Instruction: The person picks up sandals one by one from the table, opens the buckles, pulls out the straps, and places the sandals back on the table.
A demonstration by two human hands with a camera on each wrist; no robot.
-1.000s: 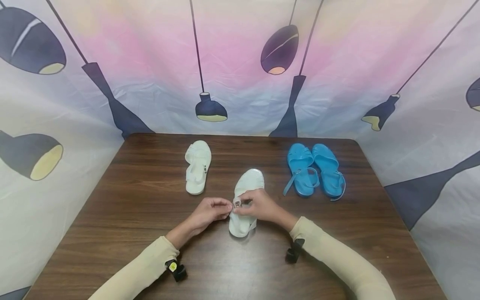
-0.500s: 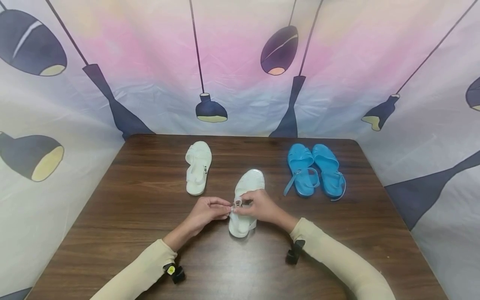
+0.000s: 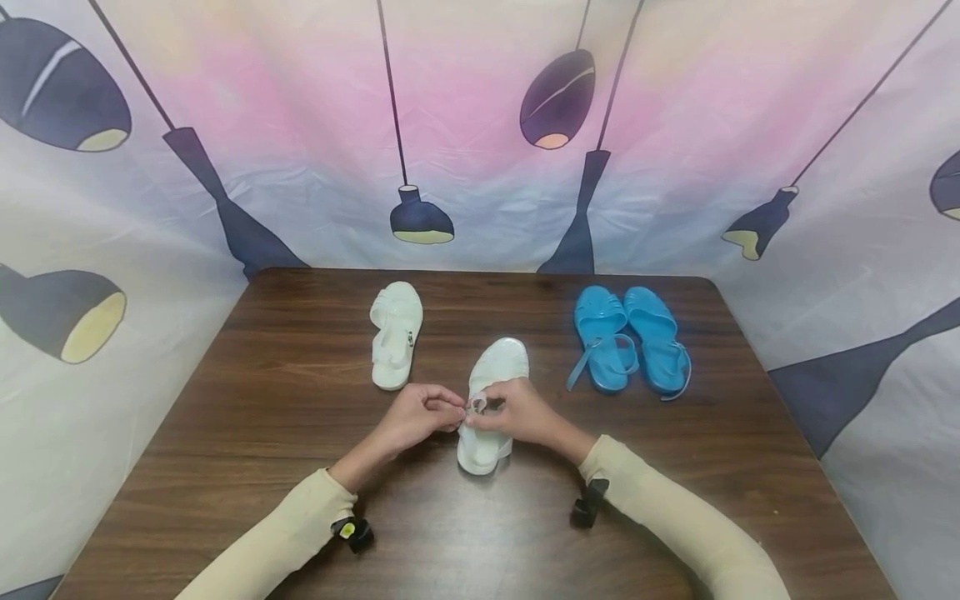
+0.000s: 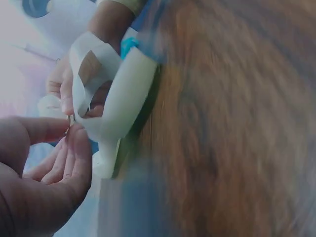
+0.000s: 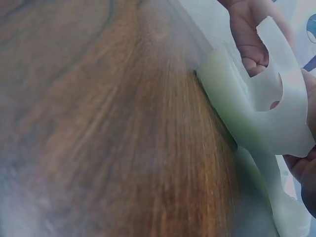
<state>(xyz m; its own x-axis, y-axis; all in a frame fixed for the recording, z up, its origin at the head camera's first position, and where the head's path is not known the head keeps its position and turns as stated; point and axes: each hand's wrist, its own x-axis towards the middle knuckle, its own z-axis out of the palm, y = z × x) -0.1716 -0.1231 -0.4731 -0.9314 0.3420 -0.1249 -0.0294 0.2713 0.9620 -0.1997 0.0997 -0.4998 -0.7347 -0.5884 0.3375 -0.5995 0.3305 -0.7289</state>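
Note:
A white sandal [image 3: 501,362] lies sole down near the middle of the table, its toe pointing away from me. From its left side, the thumb and fingertips of my left hand [image 3: 412,417] pinch the small metal buckle [image 4: 70,120] on the ankle strap. My right hand [image 3: 525,410] reaches over the sandal from the right, thumb and index finger gripping the strap close to that buckle. The heel part of the sandal [image 5: 227,89] stands between the hands in the right wrist view. Fingertips partly hide the buckle.
Another white sandal [image 3: 399,333] lies farther back on the left, its strap and buckle resting over the sole. Two blue sandals [image 3: 600,312] sit side by side at the back right. Behind the wooden table [image 3: 315,333] hangs a lamp-printed cloth [image 3: 480,217].
My left hand has risen slightly, and its fingers have shifted at the buckle. The right hand keeps its grip in place, and the sandals have not moved.

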